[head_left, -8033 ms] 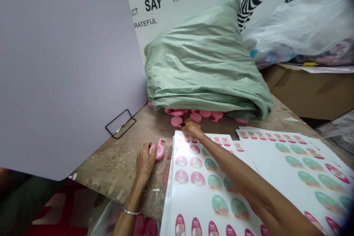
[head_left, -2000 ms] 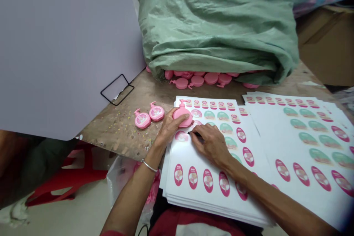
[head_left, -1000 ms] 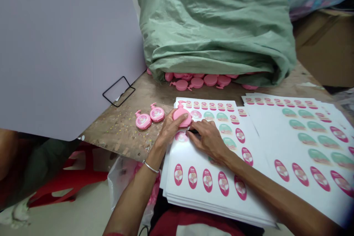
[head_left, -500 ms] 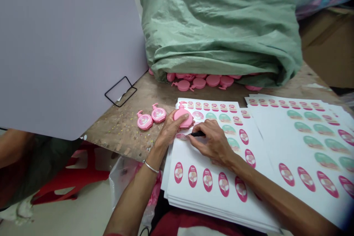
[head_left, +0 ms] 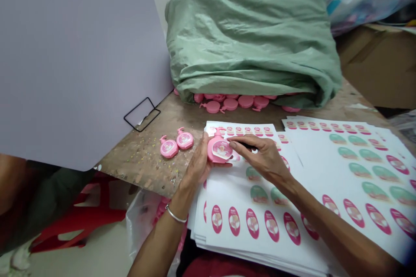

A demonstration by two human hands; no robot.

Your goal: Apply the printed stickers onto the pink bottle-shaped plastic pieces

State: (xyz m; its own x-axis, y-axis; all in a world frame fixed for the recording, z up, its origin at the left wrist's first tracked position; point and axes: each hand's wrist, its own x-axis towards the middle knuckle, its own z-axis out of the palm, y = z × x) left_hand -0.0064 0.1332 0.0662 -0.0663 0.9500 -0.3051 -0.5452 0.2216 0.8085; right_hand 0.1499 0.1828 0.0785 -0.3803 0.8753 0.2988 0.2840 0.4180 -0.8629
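Bottle [head_left: 221,150] by left edge of sheets [head_left: 232,192]

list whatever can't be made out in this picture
All in the head view:
1. Black tool: mostly hidden by the right hand, shape unclear.
2. Label on the held bottle: finer print too small and blurred.
3. Loose pink bottles: the green sack covers some, so no full count.
4. Other person: cut off by the left edge, screened by the grey board.
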